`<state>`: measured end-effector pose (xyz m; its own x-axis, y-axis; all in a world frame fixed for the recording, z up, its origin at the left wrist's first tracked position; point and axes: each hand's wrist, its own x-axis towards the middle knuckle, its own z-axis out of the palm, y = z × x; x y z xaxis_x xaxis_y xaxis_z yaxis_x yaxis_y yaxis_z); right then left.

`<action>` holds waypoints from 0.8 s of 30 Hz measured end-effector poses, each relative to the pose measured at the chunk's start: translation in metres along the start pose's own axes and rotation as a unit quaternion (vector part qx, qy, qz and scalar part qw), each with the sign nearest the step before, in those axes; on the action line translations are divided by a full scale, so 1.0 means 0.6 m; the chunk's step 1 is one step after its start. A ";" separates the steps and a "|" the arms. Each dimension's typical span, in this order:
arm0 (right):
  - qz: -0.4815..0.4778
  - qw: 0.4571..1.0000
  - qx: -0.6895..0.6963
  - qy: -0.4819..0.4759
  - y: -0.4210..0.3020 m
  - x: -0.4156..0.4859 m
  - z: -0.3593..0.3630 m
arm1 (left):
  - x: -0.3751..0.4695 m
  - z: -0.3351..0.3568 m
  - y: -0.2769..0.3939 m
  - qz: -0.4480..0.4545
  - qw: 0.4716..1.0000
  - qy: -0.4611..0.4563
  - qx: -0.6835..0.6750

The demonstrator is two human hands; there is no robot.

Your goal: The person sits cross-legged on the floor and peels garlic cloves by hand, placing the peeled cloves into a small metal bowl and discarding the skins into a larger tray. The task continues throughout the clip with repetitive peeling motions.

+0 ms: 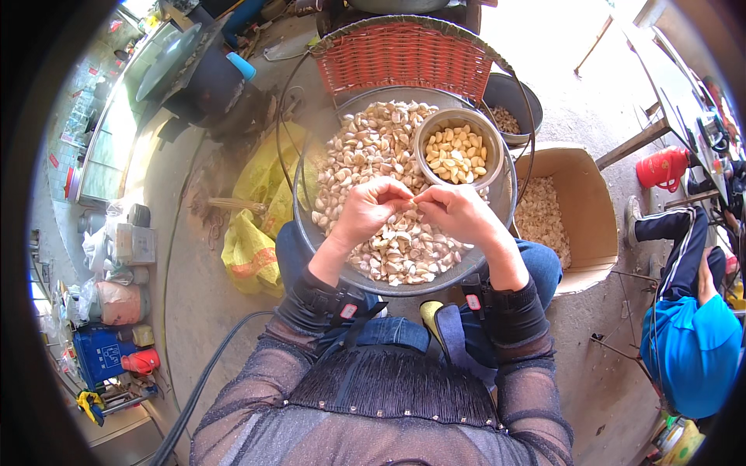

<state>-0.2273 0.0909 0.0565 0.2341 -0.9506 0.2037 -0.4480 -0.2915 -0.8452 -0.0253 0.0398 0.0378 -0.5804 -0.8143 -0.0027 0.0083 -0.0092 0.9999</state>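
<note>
My left hand [373, 207] and my right hand [454, 212] meet fingertip to fingertip over a round mesh tray [317, 236]. Both pinch one small pale garlic clove [412, 202], mostly covered by the fingers. Unpeeled garlic cloves [373, 140] are heaped across the tray, above and below my hands. A round metal bowl [421, 152] rests on the heap at the tray's upper right, just beyond my right hand, with peeled yellowish garlic cloves [457, 152] inside.
A red woven basket [402, 58] stands beyond the tray. To the right are a dark bucket [513, 93], a cardboard box [588, 215] holding garlic skins [542, 215], a red thermos [662, 167] and a seated person in blue [688, 349]. A yellow woven sack [250, 250] lies left.
</note>
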 end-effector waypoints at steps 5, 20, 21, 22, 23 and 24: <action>0.012 0.999 0.030 0.009 0.003 -0.002 -0.002 | -0.003 0.005 0.003 -0.005 0.999 -0.007 -0.042; 0.010 0.999 0.041 0.032 -0.005 -0.001 -0.006 | 0.002 0.006 0.007 -0.010 0.998 0.003 -0.065; 0.019 0.998 0.053 0.038 -0.007 -0.002 -0.007 | 0.004 0.006 0.008 -0.011 0.998 0.000 -0.066; 0.030 0.997 0.052 0.041 -0.009 -0.002 -0.008 | 0.006 0.005 0.010 -0.011 0.997 -0.003 -0.071; 0.041 0.997 0.052 0.044 -0.010 -0.001 -0.009 | 0.008 0.004 0.011 -0.008 0.997 -0.008 -0.081; 0.051 0.996 0.052 0.047 -0.011 -0.001 -0.009 | 0.009 0.004 0.012 -0.005 0.997 -0.005 -0.080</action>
<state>-0.2292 0.0930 0.0647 0.1078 -0.9819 0.1555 -0.3727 -0.1849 -0.9093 -0.0303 0.0365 0.0452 -0.5891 -0.8080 -0.0115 0.1311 -0.1097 0.9853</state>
